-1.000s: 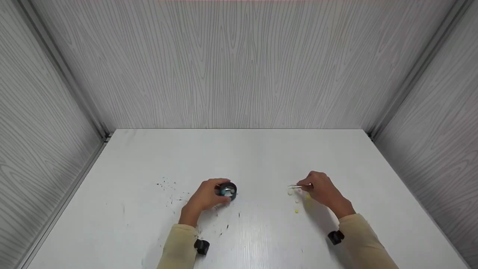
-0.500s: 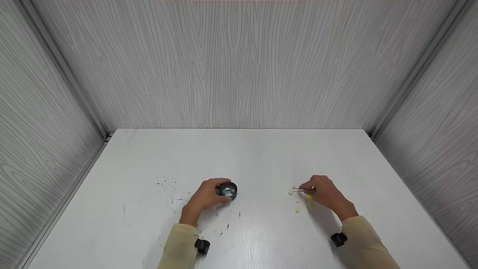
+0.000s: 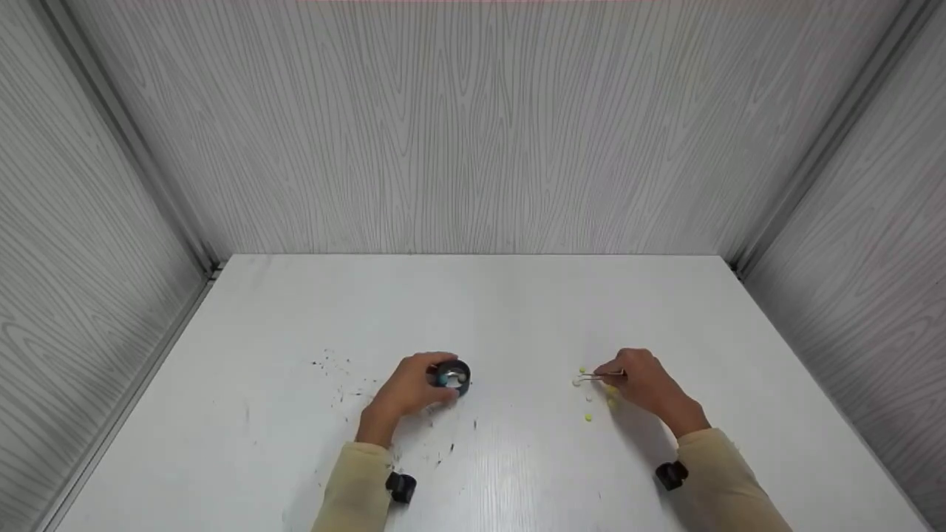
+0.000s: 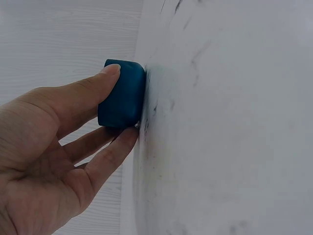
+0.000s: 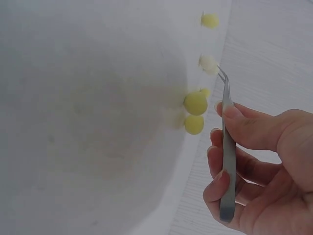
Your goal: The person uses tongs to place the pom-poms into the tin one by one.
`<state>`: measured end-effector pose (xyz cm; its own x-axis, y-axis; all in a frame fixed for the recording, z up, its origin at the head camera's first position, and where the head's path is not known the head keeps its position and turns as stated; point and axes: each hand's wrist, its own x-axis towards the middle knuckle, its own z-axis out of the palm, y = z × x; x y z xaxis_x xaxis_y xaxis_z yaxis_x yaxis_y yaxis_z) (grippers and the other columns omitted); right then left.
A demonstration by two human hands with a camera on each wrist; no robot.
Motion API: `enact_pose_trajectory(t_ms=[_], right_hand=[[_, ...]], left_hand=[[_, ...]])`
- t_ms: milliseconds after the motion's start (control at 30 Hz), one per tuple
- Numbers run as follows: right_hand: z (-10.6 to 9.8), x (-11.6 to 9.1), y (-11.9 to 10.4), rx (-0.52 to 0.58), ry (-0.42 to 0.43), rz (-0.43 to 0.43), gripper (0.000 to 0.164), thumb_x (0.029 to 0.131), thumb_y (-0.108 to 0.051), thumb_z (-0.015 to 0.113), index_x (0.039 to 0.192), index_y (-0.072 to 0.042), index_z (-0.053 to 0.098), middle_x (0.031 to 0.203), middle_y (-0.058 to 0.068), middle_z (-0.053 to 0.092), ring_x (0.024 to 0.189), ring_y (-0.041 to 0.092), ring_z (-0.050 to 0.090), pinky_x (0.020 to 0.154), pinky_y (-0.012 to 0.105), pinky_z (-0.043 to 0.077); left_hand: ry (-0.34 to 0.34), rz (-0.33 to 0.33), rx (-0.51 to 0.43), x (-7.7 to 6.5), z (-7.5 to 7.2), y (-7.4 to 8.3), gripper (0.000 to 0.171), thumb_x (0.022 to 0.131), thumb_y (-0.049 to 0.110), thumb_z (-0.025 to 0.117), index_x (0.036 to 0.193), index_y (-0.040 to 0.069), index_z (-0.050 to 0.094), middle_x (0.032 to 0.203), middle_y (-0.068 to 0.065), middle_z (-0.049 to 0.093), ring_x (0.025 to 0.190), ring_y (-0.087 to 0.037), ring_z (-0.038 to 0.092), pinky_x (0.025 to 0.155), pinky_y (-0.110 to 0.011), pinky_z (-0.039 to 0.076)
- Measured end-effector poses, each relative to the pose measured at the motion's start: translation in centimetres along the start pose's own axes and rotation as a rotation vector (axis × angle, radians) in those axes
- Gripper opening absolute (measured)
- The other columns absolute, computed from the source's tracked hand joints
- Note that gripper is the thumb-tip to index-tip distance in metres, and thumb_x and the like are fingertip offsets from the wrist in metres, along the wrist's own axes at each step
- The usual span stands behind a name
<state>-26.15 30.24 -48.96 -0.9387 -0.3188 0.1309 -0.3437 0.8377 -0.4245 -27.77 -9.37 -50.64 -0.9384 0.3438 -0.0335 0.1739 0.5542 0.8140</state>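
My left hand (image 3: 409, 383) grips a small round cup (image 3: 465, 378), dark-rimmed in the head view, with thumb and fingers on opposite sides. Small greenish and bluish things show inside it. In the left wrist view the cup (image 4: 122, 98) is blue and stands on the table. My right hand (image 3: 644, 384) holds metal tweezers (image 5: 228, 166) with bent tips. Those tips are at a small white ball (image 5: 209, 63); whether they pinch it I cannot tell. Beside it lie a larger yellow ball (image 5: 195, 104), another yellow ball (image 5: 194, 125) and a pale yellow one (image 5: 210, 20).
The white table (image 3: 510, 310) has dark marks (image 3: 336, 369) around the left hand. Grey wood-grain panels (image 3: 473, 133) enclose it at the back and sides. More small balls lie near the right hand, among them a yellow one (image 3: 588, 417) nearest the front.
My right hand has shifted slightly right and toward the front edge, bringing the tweezers' tips down beside the white ball. The left hand and cup stay where they were.
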Motion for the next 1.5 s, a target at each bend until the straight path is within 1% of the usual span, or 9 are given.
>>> enact_pose_trajectory(t_ms=[67,167,300,433,533,733,1167,1367,1500], right_hand=[[0.0,-0.1,-0.1,0.003,0.006,-0.019,0.016,0.091,0.001,0.073,0.102,-0.004,0.083,0.085,0.008,0.072,0.079,0.025,0.068,0.065,0.027,0.055],[0.1,0.0,-0.2,0.007,0.020,-0.036,0.015,0.091,0.001,0.073,0.102,-0.004,0.083,0.083,0.008,0.071,0.077,0.025,0.068,0.065,0.028,0.055],[-0.2,0.4,-0.7,0.021,0.033,-0.061,0.016,0.091,0.001,0.073,0.104,-0.002,0.082,0.083,0.010,0.071,0.075,0.023,0.066,0.063,0.024,0.051],[-0.5,0.8,-1.3,0.030,0.051,-0.054,0.017,0.090,0.003,0.073,0.104,-0.002,0.082,0.082,0.011,0.070,0.073,0.020,0.063,0.061,0.023,0.047],[-0.5,1.1,-1.9,0.029,0.061,-0.069,0.017,0.090,0.003,0.073,0.104,-0.002,0.082,0.081,0.011,0.071,0.072,0.020,0.064,0.061,0.023,0.048],[0.2,2.1,-3.0,0.027,0.052,-0.117,0.018,0.090,0.004,0.073,0.104,-0.003,0.082,0.082,0.012,0.072,0.072,0.019,0.064,0.062,0.022,0.049],[1.7,4.3,-6.8,0.049,0.017,-0.125,0.017,0.092,0.001,0.073,0.104,-0.005,0.083,0.084,0.010,0.070,0.072,0.010,0.057,0.060,0.019,0.045],[2.5,5.3,-8.6,0.093,-0.004,-0.134,0.018,0.093,0.002,0.072,0.105,-0.005,0.082,0.087,0.011,0.072,0.075,0.012,0.060,0.061,0.020,0.048],[3.0,5.7,-9.5,0.086,0.004,-0.154,0.018,0.093,0.001,0.072,0.106,-0.006,0.082,0.087,0.011,0.072,0.078,0.018,0.065,0.062,0.020,0.050]], left_hand=[[-0.005,-0.005,0.002,-0.1,0.0,0.1,0.058,0.087,0.010,0.083,0.141,0.010,0.062,0.143,-0.018,0.062,0.130,-0.038,0.061,0.111,-0.054,0.049],[-0.005,-0.015,0.008,-0.2,0.0,0.1,0.058,0.087,0.011,0.083,0.141,0.010,0.063,0.143,-0.017,0.062,0.131,-0.038,0.061,0.112,-0.054,0.048],[-0.006,-0.017,0.011,-0.1,0.0,0.1,0.058,0.087,0.011,0.083,0.141,0.011,0.062,0.143,-0.017,0.062,0.132,-0.038,0.060,0.112,-0.055,0.048],[-0.013,-0.009,0.009,0.2,0.0,0.3,0.059,0.087,0.012,0.083,0.142,0.011,0.062,0.145,-0.017,0.061,0.134,-0.038,0.058,0.114,-0.055,0.046],[-0.018,-0.006,0.009,0.3,0.0,0.4,0.060,0.087,0.012,0.083,0.143,0.011,0.061,0.145,-0.017,0.060,0.134,-0.039,0.058,0.114,-0.055,0.047],[-0.009,-0.036,0.004,0.2,0.0,0.2,0.059,0.087,0.011,0.083,0.142,0.012,0.062,0.145,-0.017,0.060,0.134,-0.038,0.059,0.114,-0.054,0.047],[-0.006,0.002,0.011,0.3,0.0,0.1,0.058,0.086,0.011,0.083,0.141,0.010,0.063,0.142,-0.018,0.062,0.128,-0.037,0.062,0.110,-0.054,0.050],[-0.004,-0.004,0.015,0.1,-0.1,0.0,0.058,0.086,0.011,0.083,0.141,0.010,0.063,0.143,-0.018,0.062,0.128,-0.038,0.062,0.110,-0.054,0.049],[-0.001,-0.008,0.012,0.2,0.0,0.1,0.058,0.087,0.011,0.083,0.141,0.010,0.063,0.143,-0.017,0.062,0.129,-0.037,0.062,0.111,-0.054,0.049]])
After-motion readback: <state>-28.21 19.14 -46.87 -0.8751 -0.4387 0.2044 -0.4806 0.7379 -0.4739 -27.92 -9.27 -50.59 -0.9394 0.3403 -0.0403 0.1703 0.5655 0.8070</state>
